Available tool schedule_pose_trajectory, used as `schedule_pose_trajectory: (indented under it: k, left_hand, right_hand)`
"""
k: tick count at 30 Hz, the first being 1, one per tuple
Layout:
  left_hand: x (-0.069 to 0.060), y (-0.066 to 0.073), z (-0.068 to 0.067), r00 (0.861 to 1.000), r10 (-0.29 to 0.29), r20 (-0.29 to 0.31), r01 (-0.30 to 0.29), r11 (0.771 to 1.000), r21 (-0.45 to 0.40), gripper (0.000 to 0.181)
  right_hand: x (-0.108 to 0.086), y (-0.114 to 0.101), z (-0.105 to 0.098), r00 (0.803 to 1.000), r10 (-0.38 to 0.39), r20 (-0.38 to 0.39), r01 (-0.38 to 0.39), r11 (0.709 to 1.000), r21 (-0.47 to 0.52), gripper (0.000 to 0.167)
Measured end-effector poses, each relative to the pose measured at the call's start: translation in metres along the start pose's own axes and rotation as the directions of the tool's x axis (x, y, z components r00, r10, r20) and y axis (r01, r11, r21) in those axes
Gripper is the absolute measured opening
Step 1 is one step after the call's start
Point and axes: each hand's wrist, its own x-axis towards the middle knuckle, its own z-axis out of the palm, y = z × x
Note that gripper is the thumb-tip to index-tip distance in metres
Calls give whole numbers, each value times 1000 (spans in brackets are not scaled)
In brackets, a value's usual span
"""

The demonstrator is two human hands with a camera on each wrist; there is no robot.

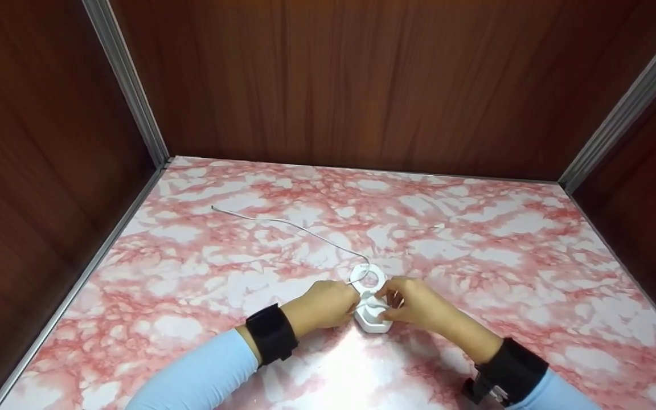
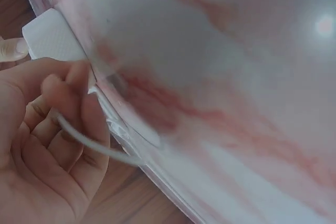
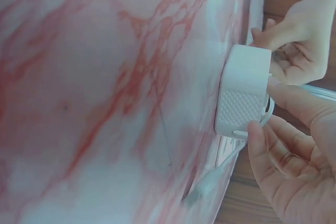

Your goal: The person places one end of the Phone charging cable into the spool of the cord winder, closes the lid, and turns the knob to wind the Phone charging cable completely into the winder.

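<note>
A white hexagonal case (image 1: 373,327) sits on the table, with a white ring-shaped part (image 1: 382,277) at its far side. A thin white cable (image 1: 305,229) runs from the far left, across the ring, to my left hand (image 1: 328,303). Curled fingers of that hand hold the cable (image 2: 100,149) just left of the case. My right hand (image 1: 419,306) grips the case's right side, thumb and finger at its rim. In the right wrist view, cable passes over the rim beside the thumb, and a plug end (image 3: 202,190) hangs out. Fingers partly hide the case's inside.
The table (image 1: 504,256) has a red and white marbled top. Dark wood-grain panels (image 1: 333,80) rise at the back and both sides, joined by grey metal corner posts (image 1: 128,80). Both wrists wear black straps (image 1: 271,333).
</note>
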Motion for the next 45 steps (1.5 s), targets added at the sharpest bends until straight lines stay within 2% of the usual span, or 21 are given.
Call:
schedule_pose_trajectory:
  k: [3, 7, 10, 13, 16, 21, 24, 29, 36, 42, 44, 45]
  left_hand:
    - [0, -1, -2, 999, 10, 32, -10, 1000, 5, 17]
    - [-2, -3, -4, 999, -8, 44, 8, 1000, 3, 13]
    - [-3, -2, -9, 999, -12, 46, 10, 999, 45, 14]
    - [-5, 1, -17, 999, -2, 35, -3, 992, 124, 21]
    - [-3, 4, -26, 1000, -10, -13, 12, 988, 155, 23]
    - [5, 10, -27, 993, -34, -114, 38, 999, 28, 37]
    - [9, 15, -19, 993, -56, -109, 49, 997, -61, 52]
    - [11, 19, -9, 995, -78, -67, 68, 988, -136, 65]
    - [11, 19, -8, 997, -47, -56, 38, 989, -145, 57]
    - [4, 16, -18, 991, 1, -134, -12, 996, -85, 46]
    - [0, 16, -22, 992, 7, -129, -15, 998, -63, 37]
    - [-2, 16, -23, 994, 8, -106, -13, 999, -50, 34]
  right_hand:
    - [1, -1, -2, 1000, -1, 2, 1, 1000, -9, 27]
    - [1, -1, -3, 1000, -2, 7, 2, 1000, -12, 26]
    - [0, -1, -3, 1000, -15, -1, 15, 999, -31, 26]
    - [0, -1, -2, 999, -39, -8, 38, 998, -56, 28]
    - [-1, -2, -3, 998, -59, -1, 59, 996, -68, 30]
    - [-5, 0, -9, 998, -62, -19, 61, 997, -52, 28]
    - [-9, 4, -13, 998, -41, -45, 39, 998, -47, 21]
    - [-16, 10, -14, 999, -13, -34, 12, 999, -31, 15]
    - [-19, 11, -9, 1000, -18, 12, 17, 999, 40, 9]
    - [-16, 6, -8, 999, -27, 31, 26, 999, 31, 9]
    - [-15, 6, -9, 999, -24, 32, 23, 999, 33, 8]
    - [-15, 6, -9, 999, -20, 33, 19, 999, 33, 8]
